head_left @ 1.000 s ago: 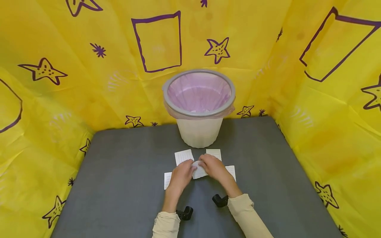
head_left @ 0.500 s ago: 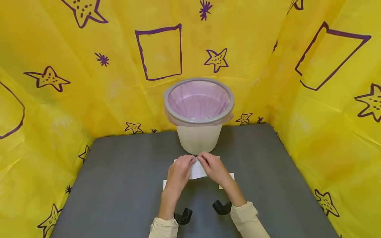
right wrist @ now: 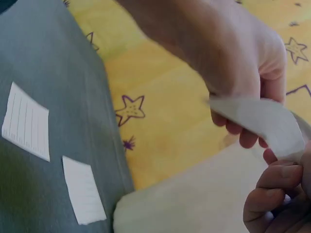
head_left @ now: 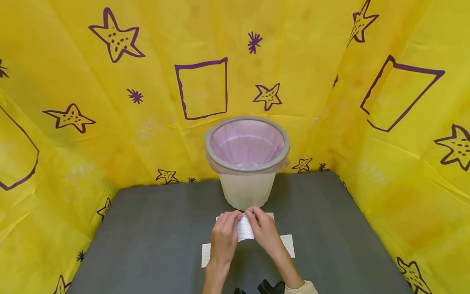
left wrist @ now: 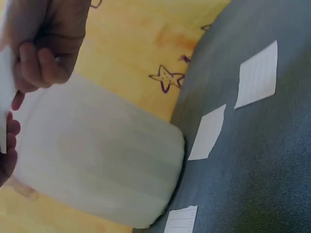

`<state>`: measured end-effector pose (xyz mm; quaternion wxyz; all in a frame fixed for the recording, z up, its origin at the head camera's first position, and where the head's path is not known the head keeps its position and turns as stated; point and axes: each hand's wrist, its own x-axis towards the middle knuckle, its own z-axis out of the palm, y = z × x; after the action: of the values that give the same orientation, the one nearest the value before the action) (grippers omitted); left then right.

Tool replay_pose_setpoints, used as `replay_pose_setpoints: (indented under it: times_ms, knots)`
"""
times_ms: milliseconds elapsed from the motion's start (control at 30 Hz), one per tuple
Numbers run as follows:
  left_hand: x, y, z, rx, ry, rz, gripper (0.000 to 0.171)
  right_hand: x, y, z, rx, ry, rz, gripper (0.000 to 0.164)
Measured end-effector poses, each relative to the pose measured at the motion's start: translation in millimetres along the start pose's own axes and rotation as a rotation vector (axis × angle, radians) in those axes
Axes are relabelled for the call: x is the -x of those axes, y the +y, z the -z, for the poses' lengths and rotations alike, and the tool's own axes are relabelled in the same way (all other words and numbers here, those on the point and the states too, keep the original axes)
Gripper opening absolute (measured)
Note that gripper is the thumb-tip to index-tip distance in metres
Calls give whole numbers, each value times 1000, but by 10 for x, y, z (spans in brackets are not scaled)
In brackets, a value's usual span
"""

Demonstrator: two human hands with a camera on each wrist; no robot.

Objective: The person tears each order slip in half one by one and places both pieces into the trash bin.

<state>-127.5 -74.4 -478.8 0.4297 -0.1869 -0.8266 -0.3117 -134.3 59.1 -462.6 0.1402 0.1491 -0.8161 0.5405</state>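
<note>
A small lined piece of paper [head_left: 244, 228] is pinched at its upper edge between my left hand [head_left: 225, 234] and my right hand [head_left: 266, 233], fingertips close together. In the right wrist view the held paper [right wrist: 272, 124] is bent, its near end curving between the two hands. Both hands are above the table, just in front of a bin. Other lined paper pieces lie flat around them: one left of my left hand [head_left: 206, 255], one beside my right wrist, a paper square [head_left: 288, 246], and two farther back, partly hidden by the hands.
The white bin [head_left: 247, 190] with a grey rim [head_left: 247, 167] and pink liner stands at the back of the grey table [head_left: 158, 228]. Pale scraps show inside it. Yellow fabric walls [head_left: 154, 94] with purple drawings enclose the table. A black wrist mount [head_left: 271, 286] sits by the right forearm.
The head view has tilted up, so everything sits lower. The hands have brought their fingertips together at the paper's upper edge, and its lined face now shows.
</note>
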Motion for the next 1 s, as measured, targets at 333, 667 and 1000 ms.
replay_pose_setpoints:
  times_ms: [333, 667, 1000]
  knots:
    - [9, 43, 49, 121, -18, 46, 2, 27, 114, -34, 80, 88, 98, 8]
    - [0, 34, 43, 175, 37, 54, 3, -8, 111, -39, 68, 93, 46, 10]
    - [2, 54, 62, 285, 58, 165, 13, -26, 146, 6, 116, 96, -21, 10]
